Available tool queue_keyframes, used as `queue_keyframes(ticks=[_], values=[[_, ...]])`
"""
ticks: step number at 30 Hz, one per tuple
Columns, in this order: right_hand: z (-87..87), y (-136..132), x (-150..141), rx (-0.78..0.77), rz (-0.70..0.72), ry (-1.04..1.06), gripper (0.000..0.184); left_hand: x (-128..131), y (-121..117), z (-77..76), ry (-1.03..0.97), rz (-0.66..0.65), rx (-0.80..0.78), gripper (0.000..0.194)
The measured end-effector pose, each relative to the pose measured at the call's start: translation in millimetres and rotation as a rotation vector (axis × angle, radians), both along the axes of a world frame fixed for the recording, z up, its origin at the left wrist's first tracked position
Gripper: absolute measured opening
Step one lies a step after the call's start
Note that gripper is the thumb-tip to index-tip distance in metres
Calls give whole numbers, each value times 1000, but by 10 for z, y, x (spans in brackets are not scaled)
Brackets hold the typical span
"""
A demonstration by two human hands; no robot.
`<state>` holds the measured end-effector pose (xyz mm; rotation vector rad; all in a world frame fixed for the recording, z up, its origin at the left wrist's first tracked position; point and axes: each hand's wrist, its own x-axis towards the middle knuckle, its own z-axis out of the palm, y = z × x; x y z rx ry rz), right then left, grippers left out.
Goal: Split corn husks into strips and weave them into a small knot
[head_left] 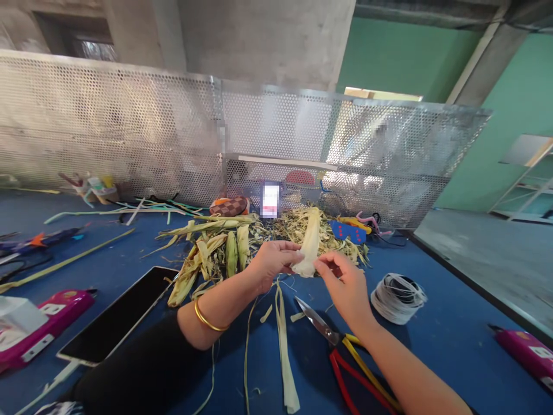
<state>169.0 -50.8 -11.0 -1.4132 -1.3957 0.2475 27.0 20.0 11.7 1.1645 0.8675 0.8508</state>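
Note:
A pale corn husk (310,239) is held up over the blue table, its wide end low and its body rising away from me. My left hand (276,262) pinches the husk's lower left side between thumb and fingers. At its lower right edge, my right hand (343,282) has thumb and fingertips closed on the husk. Below them lies a long husk strip (283,351), with small scraps around it. Scissors (332,337) with one red and one yellow handle lie partly under my right forearm. Behind the hands spreads a heap of dried husks (294,225).
At left lie a large phone (121,314) plugged into a cable and a magenta power strip (52,320). A white twine spool (398,298) stands right, with another magenta strip (525,351) beyond. A lit phone (270,200) stands before the perforated metal partition (276,127).

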Motion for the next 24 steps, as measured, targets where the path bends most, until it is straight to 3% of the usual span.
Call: queue_keyframes(ticks=[5, 15, 24], values=[[-49, 16, -28, -105, 30, 22, 19, 41, -61, -13, 10, 26, -4, 16], [-57, 71, 1, -215, 153, 599, 29, 51, -41, -49, 8, 27, 13, 11], [-66, 78, 1, -223, 174, 700, 33, 76, -35, -102, 18, 69, -7, 14]])
